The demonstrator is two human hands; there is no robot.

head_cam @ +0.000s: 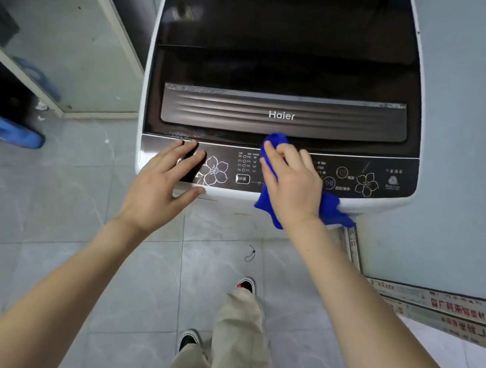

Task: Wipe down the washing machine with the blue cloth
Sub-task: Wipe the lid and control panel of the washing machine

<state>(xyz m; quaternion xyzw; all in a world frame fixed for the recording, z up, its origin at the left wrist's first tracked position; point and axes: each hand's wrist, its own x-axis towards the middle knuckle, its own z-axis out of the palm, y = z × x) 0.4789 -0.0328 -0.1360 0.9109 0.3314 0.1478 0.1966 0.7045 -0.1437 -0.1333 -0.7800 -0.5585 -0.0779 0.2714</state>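
Haier logo (281, 115) on washing machine (292, 48) beyond both hands, blue cloth (331, 211) pressed under flat right hand (291, 185), left hand (162, 183) flat on control panel (363, 180)

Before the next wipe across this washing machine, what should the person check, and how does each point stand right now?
1. Blue cloth under the right hand: ok, the hand presses it on the control panel.
2. Left hand clear of the cloth: ok, it rests open on the panel's left end.
3. Lid closed: ok.
4. Nothing pressed under the cloth: cannot tell, the right hand hides that part of the panel.
5. Panel's back edge clean: not ok, pale smears show at the left.
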